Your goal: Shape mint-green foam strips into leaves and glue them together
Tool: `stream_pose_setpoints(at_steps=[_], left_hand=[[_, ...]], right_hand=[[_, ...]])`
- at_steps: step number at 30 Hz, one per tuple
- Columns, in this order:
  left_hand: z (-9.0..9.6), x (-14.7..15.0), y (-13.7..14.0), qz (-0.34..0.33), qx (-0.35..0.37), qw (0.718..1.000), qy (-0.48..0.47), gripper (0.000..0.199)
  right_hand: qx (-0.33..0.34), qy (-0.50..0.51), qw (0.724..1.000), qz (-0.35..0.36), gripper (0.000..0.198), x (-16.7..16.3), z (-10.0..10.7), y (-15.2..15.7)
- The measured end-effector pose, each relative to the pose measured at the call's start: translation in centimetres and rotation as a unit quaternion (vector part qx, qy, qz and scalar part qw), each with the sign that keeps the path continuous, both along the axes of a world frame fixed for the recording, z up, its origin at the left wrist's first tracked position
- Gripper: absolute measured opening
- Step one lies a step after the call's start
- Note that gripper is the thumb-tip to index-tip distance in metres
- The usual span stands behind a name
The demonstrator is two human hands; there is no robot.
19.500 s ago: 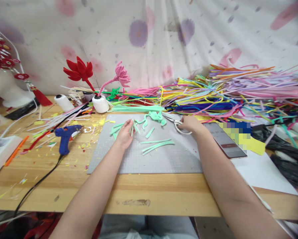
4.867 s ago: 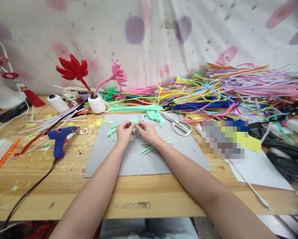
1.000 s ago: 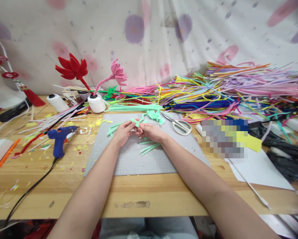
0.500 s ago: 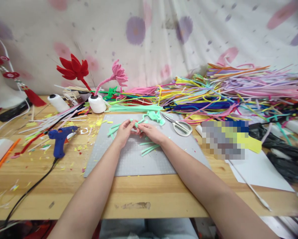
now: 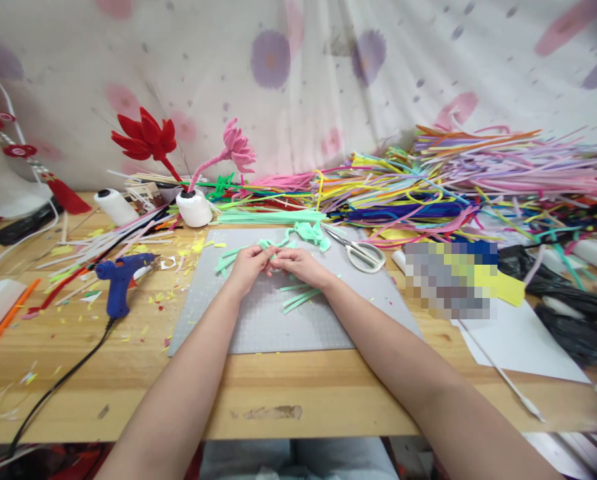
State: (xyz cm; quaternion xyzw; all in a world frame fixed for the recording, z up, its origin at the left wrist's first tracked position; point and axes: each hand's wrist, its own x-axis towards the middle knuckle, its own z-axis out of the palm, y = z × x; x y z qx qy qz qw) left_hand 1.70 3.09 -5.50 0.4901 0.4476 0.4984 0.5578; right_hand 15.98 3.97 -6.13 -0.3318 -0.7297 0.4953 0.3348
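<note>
Mint piece (image 5: 264, 243) — pinched in the fingers of the left hand (image 5: 247, 272) and right hand (image 5: 303, 265), mostly hidden by them — above the mat (image 5: 288, 333). Loose strips (image 5: 298, 302) lie by the right wrist, scissors (image 5: 363, 257) farther right; left of the mat, a glue gun (image 5: 119, 285) on the table (image 5: 108, 373).

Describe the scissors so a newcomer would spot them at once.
Find the gray mat on the wooden table. Near its far right corner, beyond and to the right of the person's right hand, lie the scissors. Pale looped handles and metal blades distinguish them from the crumpled mint-green pieces beside them.
</note>
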Motion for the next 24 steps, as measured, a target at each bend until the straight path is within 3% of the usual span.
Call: stream_pose_setpoints(at_steps=[7,16,24], left_hand=[[-0.45,-0.18,0.31,0.038,-0.03,0.999,-0.025,0.032],[-0.15,0.44,0.05,0.068,-0.049,0.995,-0.05,0.043],[-0.15,0.47,-0.11,0.062,-0.064,0.995,-0.051,0.045]], right_hand=[[0.022,0.004,1.0,0.008,0.029,-0.36,-0.63,0.2],[0.101,-0.005,0.994,-0.039,0.026,-0.48,-0.91,0.27],[0.106,0.007,0.993,-0.052,0.025,-0.4,-0.73,-0.01]])
